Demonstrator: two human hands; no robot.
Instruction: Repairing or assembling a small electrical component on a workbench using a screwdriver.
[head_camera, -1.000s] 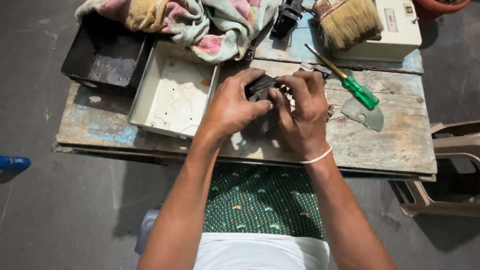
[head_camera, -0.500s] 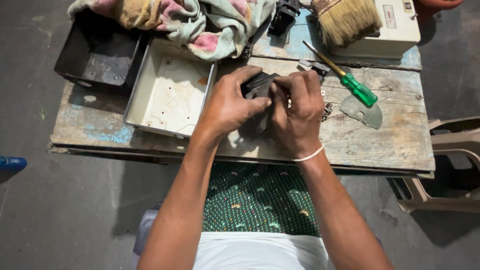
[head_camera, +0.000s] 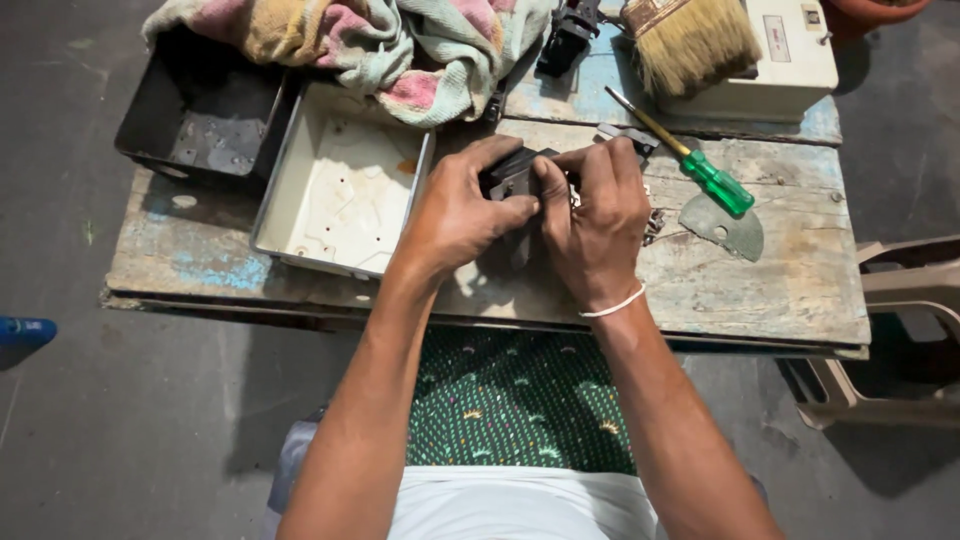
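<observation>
Both forearms are reaching forward and converging. The left hand (head_camera: 462, 212) and right hand (head_camera: 596, 222) are pressing close together, fingers curled and gripping, thumbs nearly touching. A thin white band is circling the right wrist (head_camera: 612, 304).

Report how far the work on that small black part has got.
Done, it seems: the cream metal box lies open and bare inside, and the green-handled screwdriver is put down on the worn wooden board. In hand: left hand and right hand both grip the small black part, thumbs pressing on it. Left: the part is not in the box.
</observation>
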